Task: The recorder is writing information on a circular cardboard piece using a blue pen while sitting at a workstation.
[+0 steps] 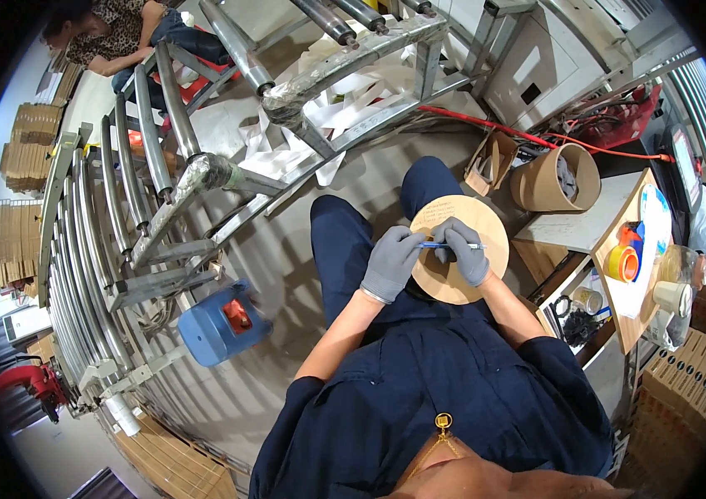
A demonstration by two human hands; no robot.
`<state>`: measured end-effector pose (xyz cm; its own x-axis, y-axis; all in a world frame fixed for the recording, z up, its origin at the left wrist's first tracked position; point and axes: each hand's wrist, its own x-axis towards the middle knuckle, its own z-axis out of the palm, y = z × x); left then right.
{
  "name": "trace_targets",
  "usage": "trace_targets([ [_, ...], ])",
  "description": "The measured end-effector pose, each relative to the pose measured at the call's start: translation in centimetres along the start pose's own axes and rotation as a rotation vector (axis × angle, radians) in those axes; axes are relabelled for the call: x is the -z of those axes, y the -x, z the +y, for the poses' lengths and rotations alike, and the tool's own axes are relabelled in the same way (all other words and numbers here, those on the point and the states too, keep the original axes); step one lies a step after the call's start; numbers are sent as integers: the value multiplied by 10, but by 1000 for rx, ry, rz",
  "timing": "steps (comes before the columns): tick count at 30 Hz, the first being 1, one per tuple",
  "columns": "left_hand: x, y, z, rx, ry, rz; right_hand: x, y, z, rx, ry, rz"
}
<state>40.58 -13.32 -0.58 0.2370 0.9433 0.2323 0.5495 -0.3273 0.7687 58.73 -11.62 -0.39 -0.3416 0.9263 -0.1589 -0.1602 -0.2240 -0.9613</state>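
Note:
A round tan disc point(486, 224) rests on my lap, with small lines of handwriting near its far edge. Over it, a slim blue-and-white pen point(429, 245) lies crosswise between my gloved hands. My left hand point(390, 264), in a grey glove, is closed on the pen's left end. My right hand point(465, 254), gloved the same way, pinches the pen farther right, and its pale end sticks out past the fingers. Part of the disc's left edge is hidden by my left hand.
To my left stands a blue plastic jug point(218, 333) below a metal roller conveyor point(141, 166). A cardboard drum point(536, 179) and a wooden-topped cabinet holding an orange tape roll point(622, 263) are at right. White paper strips point(286, 141) litter the floor. Another person point(133, 37) crouches far left.

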Motion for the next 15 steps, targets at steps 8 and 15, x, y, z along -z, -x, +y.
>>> trace_targets([
  [8, -5, -13, 6, -50, -39, -4, 12, -5, 9, 63, -5, 9],
  [15, -13, -1, -2, 111, 35, 91, 7, -6, 13, 75, -4, 36],
])
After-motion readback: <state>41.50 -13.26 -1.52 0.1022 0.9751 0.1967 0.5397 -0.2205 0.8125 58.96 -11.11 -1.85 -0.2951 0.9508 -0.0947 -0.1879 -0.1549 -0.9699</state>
